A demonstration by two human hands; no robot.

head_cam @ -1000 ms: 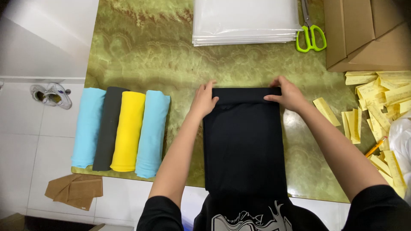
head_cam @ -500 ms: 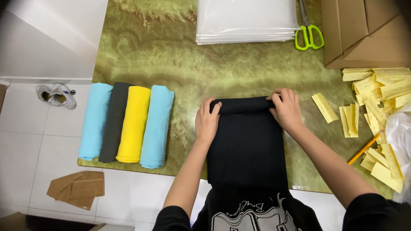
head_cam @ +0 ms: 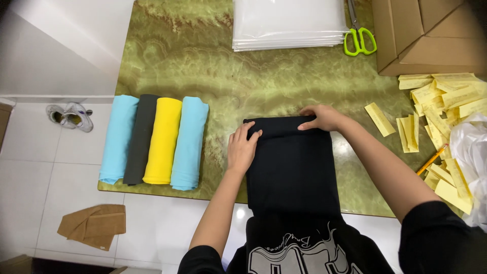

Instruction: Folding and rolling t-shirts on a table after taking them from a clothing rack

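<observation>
The near end of the black cloth (head_cam: 294, 172) drops over the desk (head_cam: 203, 61) edge and merges with the person's dark shirt. The top edge cuts off the scissors (head_cam: 359, 35), plastic stack (head_cam: 289, 23) and cardboard box (head_cam: 431, 35). The right edge cuts the white bag (head_cam: 472, 152).

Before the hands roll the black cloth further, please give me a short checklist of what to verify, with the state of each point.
1. Both hands on the roll: left hand at its left end, right hand on top near the right end. Ok.
2. Rolled edge of the black cloth straight across: ok.
3. Cloth flat and smooth below the roll: ok.
4. Four finished rolls apart from the cloth: ok.
5. Yellow paper slips apart from the cloth: ok.
6. Tightness of the roll: cannot tell.
</observation>
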